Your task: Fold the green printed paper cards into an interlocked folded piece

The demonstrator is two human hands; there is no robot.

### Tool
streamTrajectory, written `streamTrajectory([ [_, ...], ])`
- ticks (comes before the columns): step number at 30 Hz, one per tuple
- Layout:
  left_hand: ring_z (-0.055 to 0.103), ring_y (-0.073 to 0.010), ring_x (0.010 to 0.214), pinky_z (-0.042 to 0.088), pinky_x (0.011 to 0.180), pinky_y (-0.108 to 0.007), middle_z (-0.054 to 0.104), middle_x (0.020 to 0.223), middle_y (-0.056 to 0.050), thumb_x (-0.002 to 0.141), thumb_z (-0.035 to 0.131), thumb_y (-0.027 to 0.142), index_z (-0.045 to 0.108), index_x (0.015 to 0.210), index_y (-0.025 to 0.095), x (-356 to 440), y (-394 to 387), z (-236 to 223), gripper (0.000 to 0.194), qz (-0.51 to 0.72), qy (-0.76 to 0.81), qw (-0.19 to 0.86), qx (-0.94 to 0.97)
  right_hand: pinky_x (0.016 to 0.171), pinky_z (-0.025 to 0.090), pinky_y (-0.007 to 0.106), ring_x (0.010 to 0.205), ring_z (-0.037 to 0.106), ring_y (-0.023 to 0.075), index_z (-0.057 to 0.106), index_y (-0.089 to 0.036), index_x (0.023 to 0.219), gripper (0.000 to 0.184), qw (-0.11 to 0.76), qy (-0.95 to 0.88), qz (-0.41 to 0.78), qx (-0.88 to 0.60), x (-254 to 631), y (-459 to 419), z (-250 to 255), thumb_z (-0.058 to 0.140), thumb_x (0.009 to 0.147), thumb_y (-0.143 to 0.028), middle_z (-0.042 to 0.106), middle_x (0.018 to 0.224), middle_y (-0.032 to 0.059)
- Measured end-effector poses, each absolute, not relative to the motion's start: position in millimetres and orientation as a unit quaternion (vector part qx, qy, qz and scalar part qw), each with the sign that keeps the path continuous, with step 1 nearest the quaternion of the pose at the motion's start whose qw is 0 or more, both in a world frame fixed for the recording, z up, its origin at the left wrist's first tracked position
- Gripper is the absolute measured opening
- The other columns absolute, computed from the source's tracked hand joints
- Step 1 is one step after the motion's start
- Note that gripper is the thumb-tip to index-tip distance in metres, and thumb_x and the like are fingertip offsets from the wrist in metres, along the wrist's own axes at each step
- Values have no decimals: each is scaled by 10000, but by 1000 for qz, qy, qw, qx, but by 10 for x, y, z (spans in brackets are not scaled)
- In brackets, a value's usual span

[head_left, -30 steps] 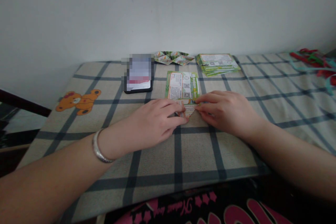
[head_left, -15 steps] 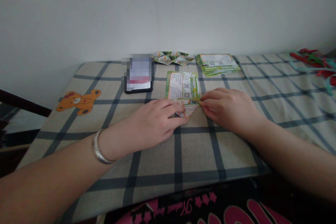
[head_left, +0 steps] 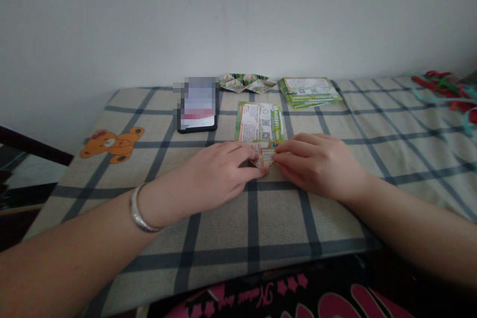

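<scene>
A printed green-and-white paper leaflet (head_left: 257, 121) lies on the checked cloth, its near part folded over into a point. My left hand (head_left: 227, 169) grips the folded near-left part between thumb and fingers. On the opposite side, my right hand (head_left: 316, 161) pinches the near-right folded edge, thumb and fingertips close together. The two hands are a small gap apart, with the folded flap (head_left: 265, 155) showing between them. Some of the near edge is hidden under the fingers.
Behind the leaflet are several folded paper pieces (head_left: 248, 82) and a stack of similar leaflets (head_left: 311, 90). A phone (head_left: 198, 104) lies to the left, near a bear picture (head_left: 112, 144). Red and green ribbons (head_left: 443, 87) lie far right. A wall (head_left: 238, 20) stands behind the table.
My right hand has moved slightly left and nearer to me along the folded edge, closer to my left hand. My left hand stays nearly still.
</scene>
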State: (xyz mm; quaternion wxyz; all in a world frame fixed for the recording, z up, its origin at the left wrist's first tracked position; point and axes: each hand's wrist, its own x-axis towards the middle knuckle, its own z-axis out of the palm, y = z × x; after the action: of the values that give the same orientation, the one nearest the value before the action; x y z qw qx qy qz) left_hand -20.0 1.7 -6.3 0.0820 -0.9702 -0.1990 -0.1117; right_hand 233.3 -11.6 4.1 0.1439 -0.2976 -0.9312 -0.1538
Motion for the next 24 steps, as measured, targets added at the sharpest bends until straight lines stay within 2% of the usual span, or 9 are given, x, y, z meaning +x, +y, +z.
streamTrajectory([
  [3, 580, -268, 1109, 536, 941, -465, 617, 1149, -113, 896, 555, 184, 669, 1137, 212, -202, 16, -53, 268, -113, -197, 87, -970, 762, 490, 308, 892, 642, 177, 717, -182, 947, 226, 149, -956, -66, -245, 2320, -94, 16, 495, 950, -229, 727, 976, 42],
  [6, 586, -275, 1101, 539, 928, -468, 620, 1139, -119, 878, 582, 182, 677, 1123, 204, -201, 8, -46, 264, -109, -199, 93, -969, 776, 499, 314, 896, 648, 183, 727, -190, 940, 219, 152, -949, -36, -274, 2313, -85, 2, 511, 932, -222, 718, 971, 46],
  [10, 589, -282, 1093, 540, 915, -470, 625, 1128, -103, 865, 593, 169, 674, 1138, 223, -193, 1, -42, 290, -120, -201, 90, -968, 728, 494, 322, 868, 658, 198, 736, -192, 870, 200, 143, -936, -58, -317, 2322, -85, 21, 543, 903, -232, 716, 935, 46],
  [17, 611, -259, 1042, 514, 958, -477, 662, 1084, -76, 861, 583, 157, 676, 1138, 233, -169, 6, -2, 302, -125, -191, 107, -968, 648, 460, 324, 830, 666, 203, 745, -201, 905, 167, 116, -909, -120, -381, 2366, -90, 62, 583, 871, -229, 727, 948, 30],
  [24, 646, -225, 962, 464, 1005, -488, 712, 984, -55, 879, 536, 176, 713, 992, 198, -208, 4, 33, 212, -126, -200, 127, -963, 625, 430, 317, 833, 666, 202, 737, -203, 854, 168, 96, -893, -143, -416, 2366, -109, 68, 577, 878, -246, 726, 934, 20],
])
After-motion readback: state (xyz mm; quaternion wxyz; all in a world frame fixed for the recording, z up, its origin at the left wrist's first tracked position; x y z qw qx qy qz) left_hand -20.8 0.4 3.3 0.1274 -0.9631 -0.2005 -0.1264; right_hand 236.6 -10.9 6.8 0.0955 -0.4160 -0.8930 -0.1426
